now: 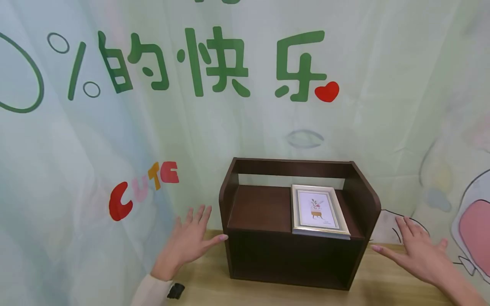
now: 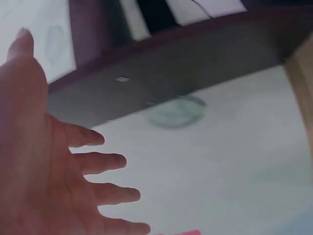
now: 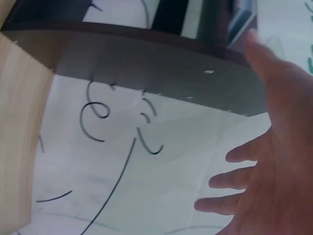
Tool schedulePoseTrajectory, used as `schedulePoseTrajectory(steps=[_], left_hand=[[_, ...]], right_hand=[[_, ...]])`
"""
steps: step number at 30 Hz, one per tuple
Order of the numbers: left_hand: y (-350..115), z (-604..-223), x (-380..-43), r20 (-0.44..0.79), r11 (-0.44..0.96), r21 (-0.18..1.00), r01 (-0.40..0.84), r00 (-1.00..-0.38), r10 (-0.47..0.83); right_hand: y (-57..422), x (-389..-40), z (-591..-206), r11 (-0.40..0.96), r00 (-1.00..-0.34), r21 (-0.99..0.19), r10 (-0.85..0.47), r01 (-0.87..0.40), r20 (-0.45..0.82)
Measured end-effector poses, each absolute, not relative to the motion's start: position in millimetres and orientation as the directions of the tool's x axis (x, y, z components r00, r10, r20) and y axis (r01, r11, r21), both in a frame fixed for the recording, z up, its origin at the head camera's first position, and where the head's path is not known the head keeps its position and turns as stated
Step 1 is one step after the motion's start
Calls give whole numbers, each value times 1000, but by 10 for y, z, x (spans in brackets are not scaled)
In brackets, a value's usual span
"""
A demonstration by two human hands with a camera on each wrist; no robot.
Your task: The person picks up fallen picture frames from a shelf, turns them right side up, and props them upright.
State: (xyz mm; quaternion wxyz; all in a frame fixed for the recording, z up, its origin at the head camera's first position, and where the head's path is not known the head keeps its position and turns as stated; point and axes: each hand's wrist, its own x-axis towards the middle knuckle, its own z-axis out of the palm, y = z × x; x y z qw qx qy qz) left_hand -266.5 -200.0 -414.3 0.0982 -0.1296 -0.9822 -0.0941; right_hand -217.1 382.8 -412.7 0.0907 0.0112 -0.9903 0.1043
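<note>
A dark brown two-tier shelf (image 1: 260, 208) stands on the wooden table in the head view. On the right part of its upper board lies a picture frame (image 1: 340, 209) with a silvery border and a print of a plant in a pot. My left hand (image 1: 190, 240), fingers spread, is beside the shelf's left side, its thumb close to the panel. To the right of the shelf, my right hand (image 1: 421, 253) is spread too, thumb toward the side panel. Both wrist views show bare palms near the shelf's side panels (image 2: 171, 68), holding nothing.
The pale wooden table (image 1: 206, 284) runs beneath the shelf. A light green curtain (image 1: 260, 119) with green characters, a red heart and the coloured word CUTE hangs behind and to the left. A black band (image 1: 176, 291) shows at my left wrist.
</note>
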Motion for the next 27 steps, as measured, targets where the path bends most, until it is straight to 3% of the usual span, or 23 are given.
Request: schedulePoseTrajectory(steps=[5,15,27], left_hand=[[-1894,-4049,-2529,339,909,232,347,-905,259],[-1661,-3790,-2320,621,816,273,510,-741,256],[-1391,-3531,-2231,566,734,312,603,-739,367]], right_hand=[[3767,-2097,-4061,973,-964,-204,-52,-107,260],[3515,-1892,-3854,939,-873,-271,-56,-210,484],[3101,-1773,-3691,910,-738,-196,-156,-366,656]])
